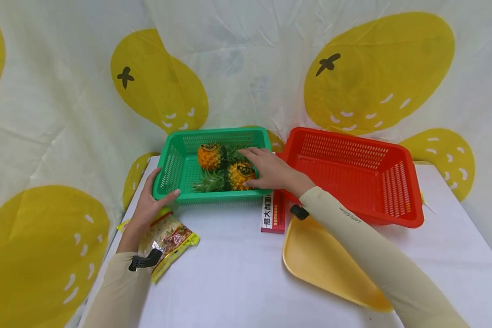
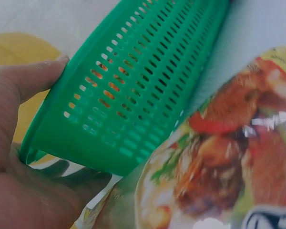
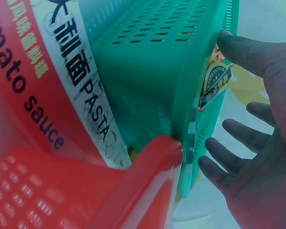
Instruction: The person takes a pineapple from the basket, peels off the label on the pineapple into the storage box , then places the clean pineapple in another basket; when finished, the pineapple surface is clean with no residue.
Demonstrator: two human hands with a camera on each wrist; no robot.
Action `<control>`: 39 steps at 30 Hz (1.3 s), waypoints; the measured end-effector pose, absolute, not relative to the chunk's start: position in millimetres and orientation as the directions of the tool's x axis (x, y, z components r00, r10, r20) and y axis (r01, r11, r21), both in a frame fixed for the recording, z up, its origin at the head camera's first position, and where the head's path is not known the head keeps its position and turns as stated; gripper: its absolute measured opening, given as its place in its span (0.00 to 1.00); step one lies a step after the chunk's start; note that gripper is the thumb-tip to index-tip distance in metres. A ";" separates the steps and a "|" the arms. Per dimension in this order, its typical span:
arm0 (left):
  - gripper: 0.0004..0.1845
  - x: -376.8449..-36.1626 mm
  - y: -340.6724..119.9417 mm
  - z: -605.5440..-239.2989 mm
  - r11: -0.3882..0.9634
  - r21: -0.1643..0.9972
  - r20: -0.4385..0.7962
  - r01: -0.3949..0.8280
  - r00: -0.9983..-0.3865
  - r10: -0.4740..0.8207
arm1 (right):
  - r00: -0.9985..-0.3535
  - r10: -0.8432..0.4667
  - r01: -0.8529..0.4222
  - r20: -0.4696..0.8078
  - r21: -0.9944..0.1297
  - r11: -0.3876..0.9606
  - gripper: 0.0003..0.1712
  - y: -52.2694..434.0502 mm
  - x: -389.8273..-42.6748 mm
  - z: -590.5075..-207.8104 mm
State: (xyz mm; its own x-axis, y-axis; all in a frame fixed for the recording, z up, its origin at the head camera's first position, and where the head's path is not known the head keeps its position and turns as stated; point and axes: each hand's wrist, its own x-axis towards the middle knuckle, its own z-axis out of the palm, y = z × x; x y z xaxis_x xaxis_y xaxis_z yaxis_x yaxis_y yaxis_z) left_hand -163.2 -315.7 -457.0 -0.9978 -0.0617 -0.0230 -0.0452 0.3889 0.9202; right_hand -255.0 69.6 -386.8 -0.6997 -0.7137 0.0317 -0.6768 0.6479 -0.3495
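A green plastic basket [image 1: 213,197] with slotted walls holds two small pineapples with green crowns: one pineapple [image 1: 209,157] at the back, the other pineapple [image 1: 241,176] at the front right, each with a dark label. At the basket's front left corner, my left hand [image 1: 148,205] grips the rim, thumb on the front side and fingers round the left side. My right hand [image 1: 266,168] reaches over the right rim with fingers spread, above the front pineapple. In the right wrist view its thumb [image 3: 243,50] lies at the green rim, and nothing is in its grasp.
A yellow food packet [image 1: 174,237] lies under my left wrist. Right of the green basket are a red pasta box [image 1: 278,214] and a red basket [image 1: 336,182], whose corner overlaps the box. A yellow tray [image 1: 315,255] lies beneath my right forearm on the white table [image 1: 229,273].
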 end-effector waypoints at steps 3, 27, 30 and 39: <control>0.56 -163.1 -315.9 -457.4 0.358 0.932 -0.037 -0.061 -0.997 -0.073 | -0.697 -0.717 -0.674 0.023 -0.364 0.643 0.55 63.5 -257.6 -389.9; 0.56 -165.0 -315.2 -461.1 0.270 0.954 -0.109 -0.133 -0.989 -0.102 | -0.707 -0.705 -0.651 -0.059 -0.339 0.680 0.55 43.8 -269.4 -414.5; 0.56 -164.6 -315.5 -461.2 0.268 0.955 -0.105 -0.129 -0.989 -0.102 | -0.708 -0.703 -0.650 -0.068 -0.328 0.686 0.55 42.4 -270.1 -415.7; 0.56 -165.0 -315.0 -461.2 0.262 0.956 -0.106 -0.129 -0.989 -0.100 | -0.713 -0.693 -0.644 -0.104 -0.291 0.707 0.56 37.9 -272.4 -415.6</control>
State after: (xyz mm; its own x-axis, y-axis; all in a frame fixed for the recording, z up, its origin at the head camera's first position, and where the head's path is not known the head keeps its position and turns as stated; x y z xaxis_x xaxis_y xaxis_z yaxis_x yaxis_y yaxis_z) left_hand -165.0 -315.0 -461.2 -0.9893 -0.1004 -0.1059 -0.1290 0.2619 0.9564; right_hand -272.4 37.9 -415.6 -0.7135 -0.6929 -0.1041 -0.6444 0.7072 -0.2909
